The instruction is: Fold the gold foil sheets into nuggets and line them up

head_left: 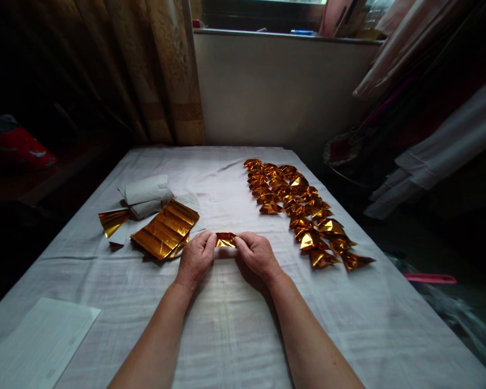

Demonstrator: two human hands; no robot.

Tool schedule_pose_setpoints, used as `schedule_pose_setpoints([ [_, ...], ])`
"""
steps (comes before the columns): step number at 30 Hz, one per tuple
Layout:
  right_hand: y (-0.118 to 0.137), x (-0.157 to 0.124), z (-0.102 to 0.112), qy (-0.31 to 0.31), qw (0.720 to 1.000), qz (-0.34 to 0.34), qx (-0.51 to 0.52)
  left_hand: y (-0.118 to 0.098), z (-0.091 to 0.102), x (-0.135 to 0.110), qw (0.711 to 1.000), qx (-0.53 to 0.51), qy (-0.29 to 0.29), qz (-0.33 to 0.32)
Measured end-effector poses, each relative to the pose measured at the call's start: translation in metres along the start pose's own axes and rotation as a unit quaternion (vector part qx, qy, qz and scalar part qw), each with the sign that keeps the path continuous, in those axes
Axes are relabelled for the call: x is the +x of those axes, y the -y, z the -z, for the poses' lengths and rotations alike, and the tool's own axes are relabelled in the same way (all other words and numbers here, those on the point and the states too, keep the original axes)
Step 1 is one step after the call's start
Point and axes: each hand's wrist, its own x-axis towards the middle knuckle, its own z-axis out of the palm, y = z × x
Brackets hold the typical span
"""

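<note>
A small folded piece of gold foil paper [225, 240] is stretched between my two hands, just above the cloth. My left hand [196, 256] pinches its left end, and my right hand [257, 254] grips the right end. Left of my left hand lies a stack of creased gold foil sheets [164, 229]. Folded gold foil pieces [295, 200], several in number and pointed at the ends, sit in rows at the right side of the table. Fingers of both hands are partly hidden behind the thumbs.
A white cloth covers the table [235, 346]. Behind the stack are crumpled grey-white papers [148, 194] and a fanned gold foil sheet [113, 221]. A white paper sheet [44, 340] lies at the front left. Curtains [166, 70] and hanging clothes [441, 140] flank the table.
</note>
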Motion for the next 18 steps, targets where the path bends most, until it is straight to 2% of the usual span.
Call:
schedule_pose_setpoints([
  [4, 0.0011, 0.0001, -0.0006, 0.002, 1.0, -0.002, -0.006, -0.0006, -0.0001, 0.0, 1.0, -0.005, -0.009, 0.002],
  [9, -0.0009, 0.0004, -0.0004, -0.025, 0.998, -0.008, -0.054, -0.0058, 0.0, -0.0017, 0.999, -0.031, 0.021, -0.028],
  [15, -0.0005, 0.0, 0.004, 0.022, 1.0, 0.006, 0.01, -0.0029, 0.0016, 0.0003, 0.998, -0.055, 0.03, -0.018],
  [18, -0.0004, 0.0006, 0.0057, 0.026, 0.999, 0.007, 0.031, -0.0023, 0.003, 0.0008, 0.997, -0.067, 0.044, -0.011],
])
